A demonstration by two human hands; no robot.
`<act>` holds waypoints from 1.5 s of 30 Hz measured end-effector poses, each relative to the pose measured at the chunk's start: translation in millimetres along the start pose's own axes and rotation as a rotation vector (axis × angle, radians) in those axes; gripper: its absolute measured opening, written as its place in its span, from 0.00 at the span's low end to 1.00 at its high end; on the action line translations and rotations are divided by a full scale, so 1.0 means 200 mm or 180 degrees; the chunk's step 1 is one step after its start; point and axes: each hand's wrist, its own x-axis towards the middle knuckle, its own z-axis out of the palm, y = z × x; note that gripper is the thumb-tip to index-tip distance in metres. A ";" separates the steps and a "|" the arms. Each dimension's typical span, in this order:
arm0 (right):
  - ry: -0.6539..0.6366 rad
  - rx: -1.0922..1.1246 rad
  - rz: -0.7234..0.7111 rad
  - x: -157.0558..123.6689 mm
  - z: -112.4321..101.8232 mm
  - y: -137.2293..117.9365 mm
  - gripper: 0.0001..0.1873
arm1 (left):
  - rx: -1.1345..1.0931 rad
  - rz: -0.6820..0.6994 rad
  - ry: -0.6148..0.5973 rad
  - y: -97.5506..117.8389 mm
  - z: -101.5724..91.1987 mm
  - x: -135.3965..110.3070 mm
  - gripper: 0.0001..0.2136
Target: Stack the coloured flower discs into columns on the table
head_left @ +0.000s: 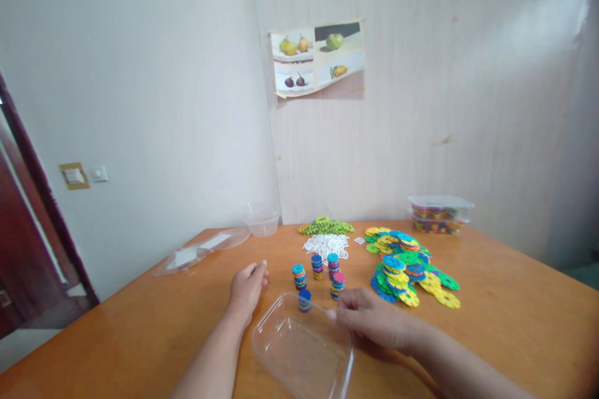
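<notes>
My right hand (369, 318) grips the right rim of an empty clear plastic tray (302, 349) lying near the table's front edge, thumb on the rim. To the tray's left my left hand (247, 287) rests on the orange wooden table (515, 305), fingers loosely curled and holding nothing I can see. Several short stacks of coloured plastic discs (318, 275) stand just beyond the tray, the nearest one (304, 300) touching its far rim.
A loose heap of coloured discs (407, 265) lies to the right. Behind are white pieces (327, 245), green pieces (326, 225), a lidded box of pieces (440, 213), a clear tub (262, 222) and clear lids (201, 249). Walls meet behind the table.
</notes>
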 end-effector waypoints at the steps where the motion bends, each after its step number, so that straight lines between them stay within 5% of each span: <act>1: -0.0010 -0.0015 -0.0015 0.00 0.00 0.00 0.23 | -0.0007 -0.0004 0.0004 0.00 0.00 0.00 0.20; 10: 0.0089 0.0007 0.0129 0.03 0.02 0.06 0.12 | -0.0034 -0.0042 0.0003 0.04 -0.01 -0.02 0.22; 41: 0.0209 0.0713 0.0204 0.01 0.01 0.04 0.19 | -0.0141 0.0007 -0.0028 0.00 0.01 0.00 0.20; 45: 0.0520 0.0774 0.0006 0.01 -0.03 0.04 0.18 | -0.0027 0.0024 -0.0028 -0.01 0.02 0.01 0.19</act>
